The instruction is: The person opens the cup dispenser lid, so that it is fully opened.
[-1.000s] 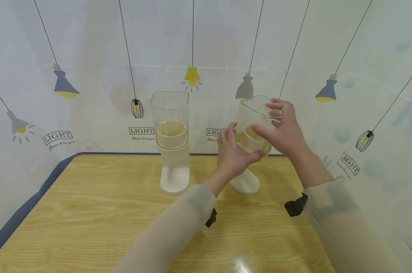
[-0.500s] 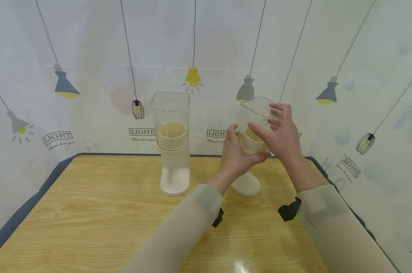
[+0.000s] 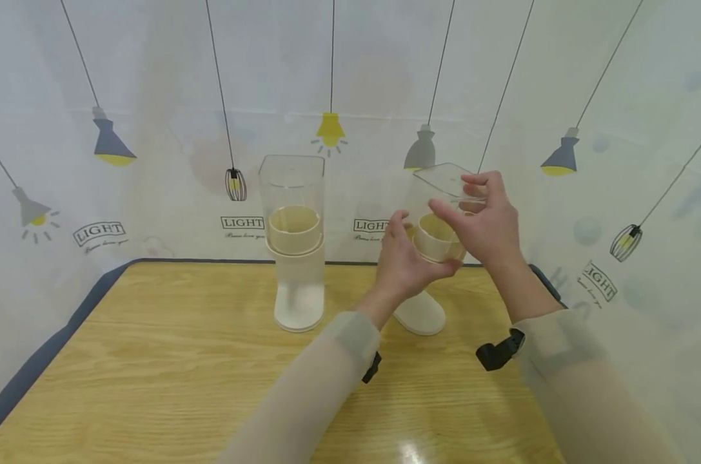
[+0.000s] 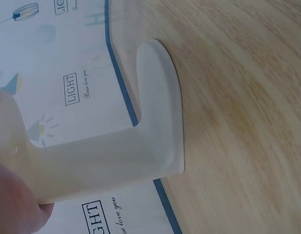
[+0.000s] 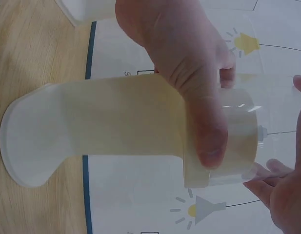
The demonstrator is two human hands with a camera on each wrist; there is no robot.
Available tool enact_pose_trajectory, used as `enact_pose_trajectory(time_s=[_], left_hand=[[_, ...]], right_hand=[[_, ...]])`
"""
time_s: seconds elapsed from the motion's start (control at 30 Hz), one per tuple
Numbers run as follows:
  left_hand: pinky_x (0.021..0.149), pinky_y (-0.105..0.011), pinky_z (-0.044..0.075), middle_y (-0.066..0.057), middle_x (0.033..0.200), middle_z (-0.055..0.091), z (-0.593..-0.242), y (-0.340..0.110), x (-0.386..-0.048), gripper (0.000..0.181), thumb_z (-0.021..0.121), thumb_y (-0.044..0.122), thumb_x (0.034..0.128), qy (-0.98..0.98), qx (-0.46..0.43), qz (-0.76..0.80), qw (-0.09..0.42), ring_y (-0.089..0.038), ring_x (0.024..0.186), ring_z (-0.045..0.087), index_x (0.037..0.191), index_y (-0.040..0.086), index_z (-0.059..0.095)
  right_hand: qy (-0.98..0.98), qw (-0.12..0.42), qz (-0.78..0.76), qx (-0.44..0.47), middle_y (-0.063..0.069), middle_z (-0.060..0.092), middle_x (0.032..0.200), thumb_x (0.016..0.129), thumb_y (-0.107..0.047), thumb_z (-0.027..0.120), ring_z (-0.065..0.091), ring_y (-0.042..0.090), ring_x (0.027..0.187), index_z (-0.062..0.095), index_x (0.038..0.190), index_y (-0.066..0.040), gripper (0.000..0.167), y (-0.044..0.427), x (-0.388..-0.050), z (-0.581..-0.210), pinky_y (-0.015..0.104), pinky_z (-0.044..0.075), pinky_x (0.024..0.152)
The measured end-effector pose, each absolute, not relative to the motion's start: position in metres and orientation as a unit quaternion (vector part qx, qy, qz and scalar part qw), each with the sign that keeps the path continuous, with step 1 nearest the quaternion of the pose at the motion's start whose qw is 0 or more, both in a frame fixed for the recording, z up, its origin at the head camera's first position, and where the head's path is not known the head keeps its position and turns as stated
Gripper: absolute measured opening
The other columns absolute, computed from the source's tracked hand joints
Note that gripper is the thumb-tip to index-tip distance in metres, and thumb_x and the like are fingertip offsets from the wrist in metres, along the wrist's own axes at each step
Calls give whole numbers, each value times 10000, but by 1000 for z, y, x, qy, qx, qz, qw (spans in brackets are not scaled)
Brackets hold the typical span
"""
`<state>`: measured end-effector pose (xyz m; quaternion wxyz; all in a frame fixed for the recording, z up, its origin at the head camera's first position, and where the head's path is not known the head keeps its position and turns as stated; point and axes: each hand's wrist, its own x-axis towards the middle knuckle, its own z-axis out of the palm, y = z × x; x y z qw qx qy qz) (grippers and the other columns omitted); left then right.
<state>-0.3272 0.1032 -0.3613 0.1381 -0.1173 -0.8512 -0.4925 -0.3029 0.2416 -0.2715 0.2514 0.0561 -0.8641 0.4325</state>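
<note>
Barely anything has moved — just a slight shift of my hands. My left hand (image 3: 405, 261) clamps the white stand (image 5: 116, 117) near its top; my right hand (image 3: 492, 222) grips the clear container (image 3: 434, 187) there — adjusting it, I judge; next calls for steady bracing.

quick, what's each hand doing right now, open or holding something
Left hand: closed, gripping the right-hand cream-white, upright stand near its top.
Right hand: holding the clear, squarish-rimmed container atop that stand.

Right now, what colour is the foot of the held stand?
White foot, best seen in the right wrist view.
</note>
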Motion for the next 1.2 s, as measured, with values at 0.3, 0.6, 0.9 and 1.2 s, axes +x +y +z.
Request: enact_pose_trajectory(time_s=[0.3,0.6,0.9,1.2], left_hand=[[925,-353,577,-73,1484,494,-362,98,-327,1297,979,571,651,-856,-132,-481,135,-218,1208,592,1607,254,161],[910,-344,584,-84,1500,509,-361,96,-329,1291,973,584,650,-862,-141,-470,125,-223,1195,610,1599,248,164],[938,-356,582,-85,1505,514,-357,94,-330,1281,976,583,645,-863,-155,-466,118,-225,1220,607,1588,231,182],[980,-352,574,-89,1499,507,-356,91,-334,1283,976,585,645,-861,-175,-461,125,-222,1269,598,1589,197,198]], right_hand=[[-873,249,415,57,110,588,1562,875,-575,815,690,373,1303,499,1370,-168,715,240,-297,-265,580,597,966],[-885,240,395,57,182,570,1562,865,-623,804,700,404,1273,504,1425,-226,749,242,-293,-261,581,602,935],[-896,229,377,56,147,563,1586,864,-656,790,691,402,1290,527,1498,-266,790,246,-291,-256,605,589,980],[-908,216,355,54,178,577,1568,878,-703,744,694,398,1281,452,1582,-347,841,250,-291,-250,607,578,960]])
